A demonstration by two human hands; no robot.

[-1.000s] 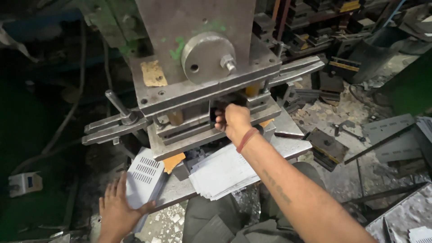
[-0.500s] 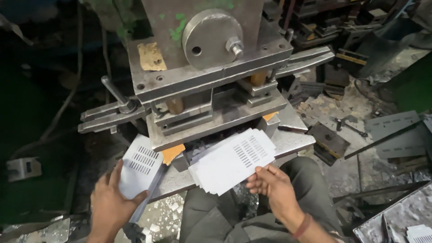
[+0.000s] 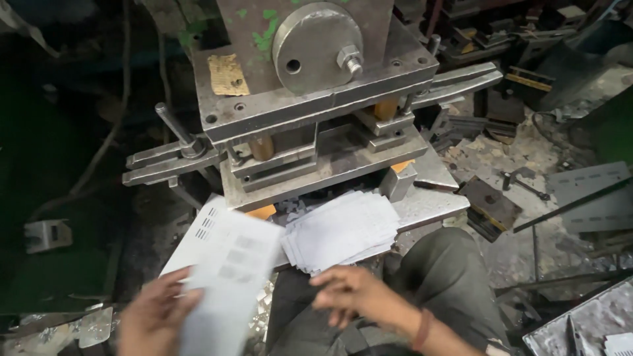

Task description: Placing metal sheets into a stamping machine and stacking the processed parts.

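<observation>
Scrap-littered workshop floor [image 3: 501, 165] surrounds everything. Nearest, the left hand [image 3: 155, 316] has its fingers clamped on a blurred white punched sheet [image 3: 227, 264]; the right hand [image 3: 353, 293], fingers loosely apart, hovers just below the white sheet stack [image 3: 343, 231] lying on the press bed [image 3: 428, 204]; beyond rises the steel press [image 3: 310, 86].

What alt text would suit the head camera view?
A person's left hand lifts a blurred white punched sheet before a grey metal press, while the right hand hovers by a stack of similar sheets.

Left hand [image 3: 155, 316] gripping blurred white sheet [image 3: 227, 277]; right hand [image 3: 349, 293] beside sheet stack [image 3: 343, 231].
</observation>
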